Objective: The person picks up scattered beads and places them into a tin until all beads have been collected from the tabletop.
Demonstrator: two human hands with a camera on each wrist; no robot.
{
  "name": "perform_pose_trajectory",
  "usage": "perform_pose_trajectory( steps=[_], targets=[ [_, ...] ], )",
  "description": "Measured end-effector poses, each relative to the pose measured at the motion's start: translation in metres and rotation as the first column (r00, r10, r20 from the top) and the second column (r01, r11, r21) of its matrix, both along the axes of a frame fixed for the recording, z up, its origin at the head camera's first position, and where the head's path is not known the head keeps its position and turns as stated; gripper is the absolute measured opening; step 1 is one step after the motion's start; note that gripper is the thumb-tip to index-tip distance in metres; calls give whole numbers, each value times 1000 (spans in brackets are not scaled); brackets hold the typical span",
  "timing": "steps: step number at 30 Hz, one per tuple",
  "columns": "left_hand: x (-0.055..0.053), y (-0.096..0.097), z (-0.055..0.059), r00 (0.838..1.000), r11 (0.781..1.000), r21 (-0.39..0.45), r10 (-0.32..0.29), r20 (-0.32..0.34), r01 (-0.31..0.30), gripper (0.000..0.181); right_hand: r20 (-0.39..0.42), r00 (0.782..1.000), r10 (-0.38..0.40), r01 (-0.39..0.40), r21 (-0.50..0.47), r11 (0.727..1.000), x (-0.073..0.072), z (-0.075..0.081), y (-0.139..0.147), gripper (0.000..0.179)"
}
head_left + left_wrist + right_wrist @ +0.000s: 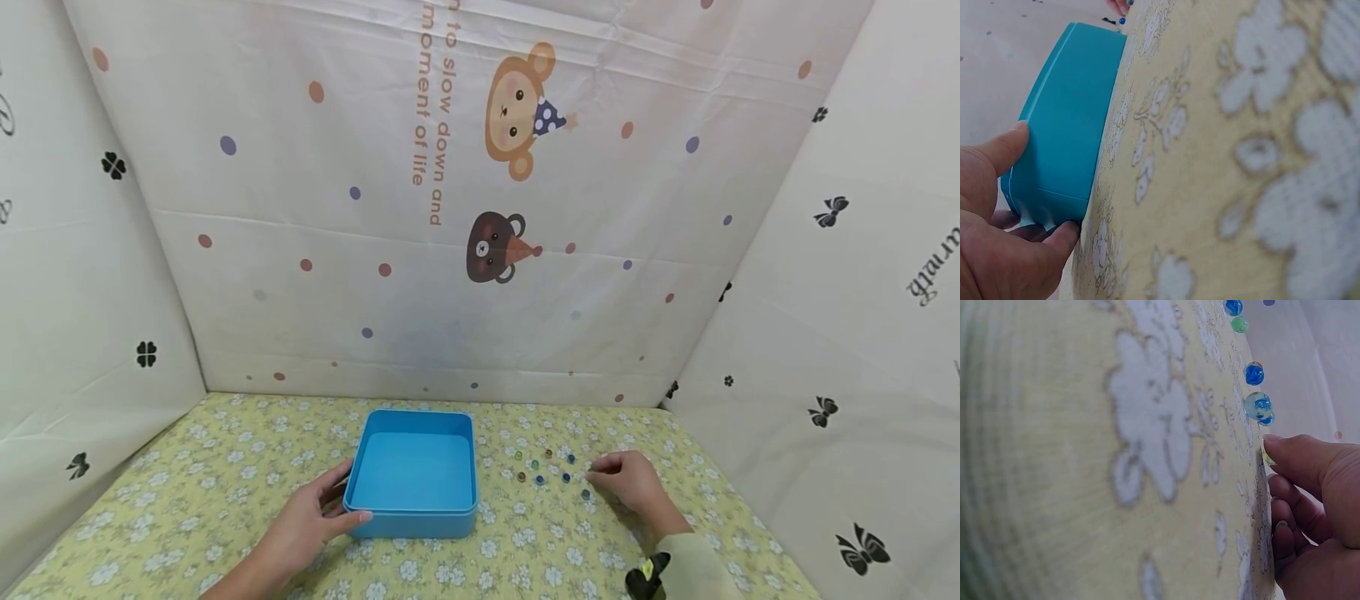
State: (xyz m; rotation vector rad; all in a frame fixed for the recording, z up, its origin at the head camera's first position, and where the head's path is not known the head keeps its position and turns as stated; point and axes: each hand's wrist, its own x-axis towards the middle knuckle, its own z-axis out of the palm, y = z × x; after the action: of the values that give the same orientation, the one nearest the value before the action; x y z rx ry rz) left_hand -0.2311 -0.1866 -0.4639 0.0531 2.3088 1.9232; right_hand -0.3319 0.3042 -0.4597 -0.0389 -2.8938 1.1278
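Observation:
A square, open-topped blue box [412, 525] stands on the cloth near the middle of the head view. My left hand [303, 517] holds its near left corner, thumb on the front wall and the other fingers along the left side. In the left wrist view, the fingertips [1066, 234] touch the box's wall [1072, 112] low down. To the box's right, my right hand [628, 479] touches down beside several glass marbles [566, 477]. Thumb and fingers pinch a yellow-green marble [1268, 458], mostly hidden by the thumb in the right wrist view. A clear-blue marble [1259, 407] lies just beyond.
Yellow flowered cloth [247, 467] covers the table. Behind it rises a white printed sheet [360, 292], with further sheets at left [75, 333] and right [810, 333]. The loose marbles are blue, green and orange-brown, scattered between box and right hand.

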Motion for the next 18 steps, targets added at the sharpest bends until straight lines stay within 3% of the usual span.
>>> perform_pose_trajectory(
  steps=[18],
  targets=[
    [0, 0, 2, 1000, 1000, -13, -4, -2, 4, 93, 12, 999, -30, 31, -81, 996, 8, 2, 3, 20]
  ],
)
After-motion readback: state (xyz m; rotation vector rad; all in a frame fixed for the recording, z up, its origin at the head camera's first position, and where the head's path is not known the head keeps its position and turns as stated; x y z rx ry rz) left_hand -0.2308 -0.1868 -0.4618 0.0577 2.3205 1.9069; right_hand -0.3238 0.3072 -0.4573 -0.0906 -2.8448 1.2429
